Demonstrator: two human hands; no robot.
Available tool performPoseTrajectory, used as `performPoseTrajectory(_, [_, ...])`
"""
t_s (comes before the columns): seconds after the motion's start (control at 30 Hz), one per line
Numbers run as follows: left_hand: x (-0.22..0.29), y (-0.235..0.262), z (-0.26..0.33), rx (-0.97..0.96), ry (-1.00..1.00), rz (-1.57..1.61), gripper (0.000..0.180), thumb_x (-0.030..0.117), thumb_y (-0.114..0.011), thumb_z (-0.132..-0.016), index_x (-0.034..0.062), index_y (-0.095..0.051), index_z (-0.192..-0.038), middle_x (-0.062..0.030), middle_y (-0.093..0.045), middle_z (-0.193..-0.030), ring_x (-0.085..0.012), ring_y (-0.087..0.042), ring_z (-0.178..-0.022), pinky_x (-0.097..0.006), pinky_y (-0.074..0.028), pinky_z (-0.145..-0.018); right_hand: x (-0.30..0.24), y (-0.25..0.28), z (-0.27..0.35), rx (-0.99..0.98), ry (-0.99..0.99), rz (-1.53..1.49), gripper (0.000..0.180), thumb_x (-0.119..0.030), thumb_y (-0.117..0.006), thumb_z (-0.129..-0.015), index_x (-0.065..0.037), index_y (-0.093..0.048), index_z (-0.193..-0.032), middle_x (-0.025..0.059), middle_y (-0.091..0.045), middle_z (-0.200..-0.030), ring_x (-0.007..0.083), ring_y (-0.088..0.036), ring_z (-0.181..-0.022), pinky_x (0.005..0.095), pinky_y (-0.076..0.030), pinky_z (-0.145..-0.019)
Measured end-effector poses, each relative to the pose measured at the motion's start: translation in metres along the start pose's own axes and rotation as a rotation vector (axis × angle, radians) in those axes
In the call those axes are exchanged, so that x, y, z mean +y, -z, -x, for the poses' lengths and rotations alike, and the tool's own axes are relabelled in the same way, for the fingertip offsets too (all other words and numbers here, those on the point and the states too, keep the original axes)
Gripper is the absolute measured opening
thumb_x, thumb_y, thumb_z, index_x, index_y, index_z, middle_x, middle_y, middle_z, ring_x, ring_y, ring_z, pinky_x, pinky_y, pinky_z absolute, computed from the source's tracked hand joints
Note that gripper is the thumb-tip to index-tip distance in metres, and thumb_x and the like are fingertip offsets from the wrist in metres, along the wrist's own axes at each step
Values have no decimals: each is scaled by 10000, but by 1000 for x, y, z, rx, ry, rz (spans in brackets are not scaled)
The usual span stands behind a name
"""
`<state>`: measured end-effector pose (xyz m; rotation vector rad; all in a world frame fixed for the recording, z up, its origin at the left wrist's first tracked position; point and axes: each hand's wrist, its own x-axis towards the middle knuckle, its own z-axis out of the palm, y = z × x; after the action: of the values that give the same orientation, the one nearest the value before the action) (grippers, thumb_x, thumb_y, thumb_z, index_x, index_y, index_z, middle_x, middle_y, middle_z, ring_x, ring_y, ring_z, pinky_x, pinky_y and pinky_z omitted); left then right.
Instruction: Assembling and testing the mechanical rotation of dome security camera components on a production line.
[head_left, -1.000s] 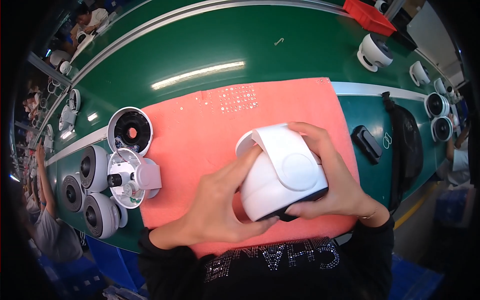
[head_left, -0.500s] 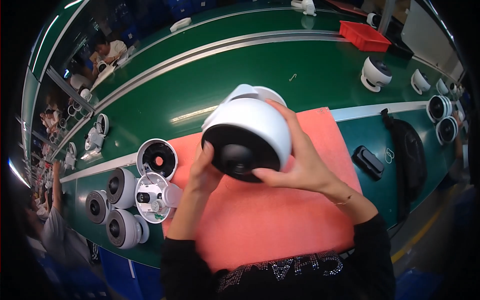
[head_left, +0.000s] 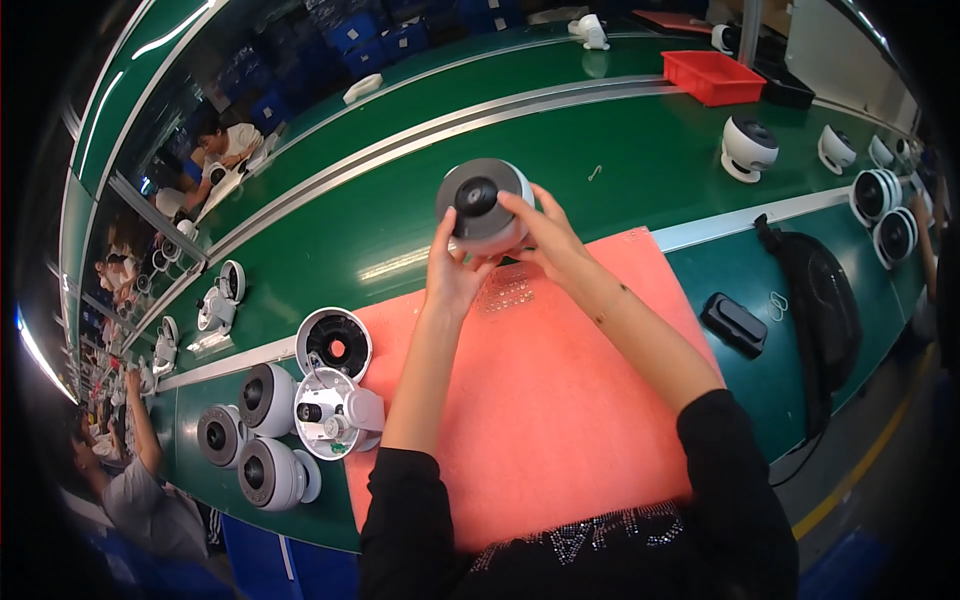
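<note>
Between both hands, above the far edge of the salmon-pink mat (head_left: 560, 400), I hold a round white security camera (head_left: 480, 195) with a dark grey front and black lens. My left hand (head_left: 455, 275) grips its left and lower side, thumb up on the front. On the right, my right hand (head_left: 550, 240) wraps round the body with its thumb by the lens. At the mat's left edge lie an opened white housing (head_left: 335, 410) with parts showing inside and a round shell (head_left: 335, 345) with a black interior.
Left of these stand several assembled cameras (head_left: 268, 475). A green conveyor belt (head_left: 400, 220) runs beyond the mat, with more cameras (head_left: 748, 150) on it and a red tray (head_left: 712, 78) behind. To the right lie a black case (head_left: 735, 325) and a black bag (head_left: 815, 310). Co-workers sit at left.
Both hands have carried the camera away from me toward the belt, and it now looks smaller. Its front has tilted upward.
</note>
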<state>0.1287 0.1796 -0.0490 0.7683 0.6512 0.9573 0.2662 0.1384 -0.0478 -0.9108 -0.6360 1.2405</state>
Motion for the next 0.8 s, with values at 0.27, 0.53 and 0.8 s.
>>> performPoseTrajectory(0.27, [-94,-8,32,-241,-552,-1093,817,288,-651,-763,-44,-144,-1311,-271,-220,-1368,-352,-217,-1307,-413,-238,-1052,-9,58,10,114,-83,338,810,-558,-547,-799,-110,-218,-1388,141,-354,-1335,266,-506,-1082,397,-441,-886])
performPoseTrajectory(0.53, [-93,5,61,-390,-672,-1697,506,298,-606,-751,43,-432,-1152,-256,-312,-1349,-359,-281,-1280,-457,-209,-1058,-138,219,402,777,467,645,216,-250,-489,-884,-50,-563,-918,5,-536,-658,20,-412,-424,147,-385,-445])
performPoseTrajectory(0.8, [-99,3,56,-422,-699,-1665,460,287,-587,-769,40,-453,-1134,-259,-320,-1345,-359,-294,-1275,-457,-198,-1056,219,297,657,2052,109,-39,401,-430,-448,-867,-141,-457,-590,-22,-415,-493,122,-405,-443,267,-340,-411])
